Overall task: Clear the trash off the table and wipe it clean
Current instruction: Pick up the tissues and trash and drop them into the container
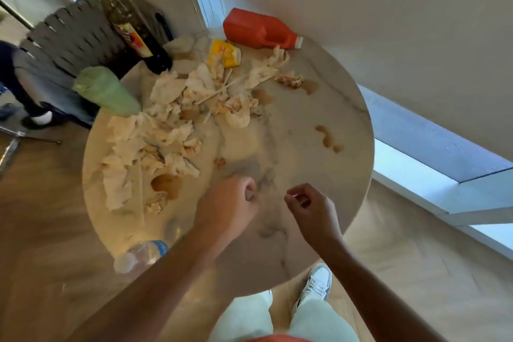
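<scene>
**Downward onto a littered round table, two bare hands over its near side**

Nearest, at bottom edge: pale trousers and one white shoe (316,283) on a wooden floor. Reaching up from there, two bare forearms over the near part of a round marble-look table (319,125).

Left hand (230,203): curled into a loose fist, knuckles up, low over the tabletop; whether anything sits inside the fist cannot be told. Right hand (311,208): just beside it to the right, fingers bent, thumb and forefinger pinched together; anything between them too small to make out.

At the near left rim, partly blurred: a clear plastic bottle (141,254) with a white cap, lying on its side.

Further in, left of the hands: a brown spill (166,184), then a wide heap of crumpled, stained paper napkins (155,141) spreading across the left and middle of the table, with thin wooden sticks (219,90) among them. More brown smears (327,136) toward the right edge.

Toward the far side: a green roll (105,90) of what looks like thin bags at the left rim, a crumpled yellow wrapper (224,54), a tall oil bottle (127,19) with yellow cap, and an orange jug (261,29) lying on its side near the wall.

Beyond the table, left: a woven grey chair (69,36).
</scene>
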`<act>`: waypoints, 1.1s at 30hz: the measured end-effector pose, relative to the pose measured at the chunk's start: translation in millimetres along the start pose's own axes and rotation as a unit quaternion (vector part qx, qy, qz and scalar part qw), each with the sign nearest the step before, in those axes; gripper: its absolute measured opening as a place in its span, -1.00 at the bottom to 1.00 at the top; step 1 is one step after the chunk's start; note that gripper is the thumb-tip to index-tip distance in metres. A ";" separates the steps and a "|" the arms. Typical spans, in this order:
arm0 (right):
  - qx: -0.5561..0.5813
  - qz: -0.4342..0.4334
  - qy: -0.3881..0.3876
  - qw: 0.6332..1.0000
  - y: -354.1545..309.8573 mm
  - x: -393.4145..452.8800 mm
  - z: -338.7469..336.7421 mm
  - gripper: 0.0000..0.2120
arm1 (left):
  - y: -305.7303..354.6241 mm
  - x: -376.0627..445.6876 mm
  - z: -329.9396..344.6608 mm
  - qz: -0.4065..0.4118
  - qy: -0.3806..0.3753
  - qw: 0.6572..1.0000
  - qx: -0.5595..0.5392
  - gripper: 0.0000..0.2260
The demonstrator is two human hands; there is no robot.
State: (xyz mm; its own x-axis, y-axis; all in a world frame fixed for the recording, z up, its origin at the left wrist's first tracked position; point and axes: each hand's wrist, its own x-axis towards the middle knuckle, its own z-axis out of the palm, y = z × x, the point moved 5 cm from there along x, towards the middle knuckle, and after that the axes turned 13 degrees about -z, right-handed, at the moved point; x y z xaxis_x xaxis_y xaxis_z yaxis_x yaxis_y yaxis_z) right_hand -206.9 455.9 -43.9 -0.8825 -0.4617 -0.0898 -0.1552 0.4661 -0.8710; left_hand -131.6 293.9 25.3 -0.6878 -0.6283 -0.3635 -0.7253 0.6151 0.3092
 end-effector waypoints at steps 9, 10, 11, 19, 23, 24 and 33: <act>-0.016 0.024 -0.069 0.997 -32.8 3.7 68.6 -0.96 | -159.0 81.5 -39.2 -0.132 -0.044 0.984 0.107 -0.86; -0.018 0.028 -0.071 0.997 -34.8 3.5 72.7 -0.95 | -173.7 85.3 -33.3 -0.138 -0.056 0.979 0.140 -0.87; -0.020 0.030 -0.073 0.997 -36.6 3.4 76.3 -0.94 | -186.6 87.6 -25.7 -0.142 -0.068 0.973 0.168 -0.85; -0.060 0.016 -0.140 0.988 -51.3 5.1 107.9 -0.97 | -231.3 87.5 6.7 -0.151 -0.023 0.975 0.159 -0.81; -0.105 -0.049 -0.200 0.973 -76.3 28.2 145.0 -0.93 | -236.1 84.5 3.9 -0.149 -0.002 0.983 0.111 -0.87; -0.116 -0.067 -0.218 0.967 -83.8 37.4 157.0 -0.90 | -236.2 82.7 1.8 -0.149 0.005 0.984 0.095 -0.89; -0.356 -0.313 -0.325 0.819 -126.3 105.3 246.3 -0.62 | -225.5 78.7 -18.8 -0.137 0.052 0.989 0.023 -0.84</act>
State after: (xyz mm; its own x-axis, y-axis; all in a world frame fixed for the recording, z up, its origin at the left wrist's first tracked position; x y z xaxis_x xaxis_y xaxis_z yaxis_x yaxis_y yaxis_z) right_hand -170.9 162.6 -62.3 -0.1449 -0.9742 -0.1732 -0.9097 0.2000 -0.3639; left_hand -22.7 96.7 -56.5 -0.4664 -0.8184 -0.3357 -0.8846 0.4344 0.1697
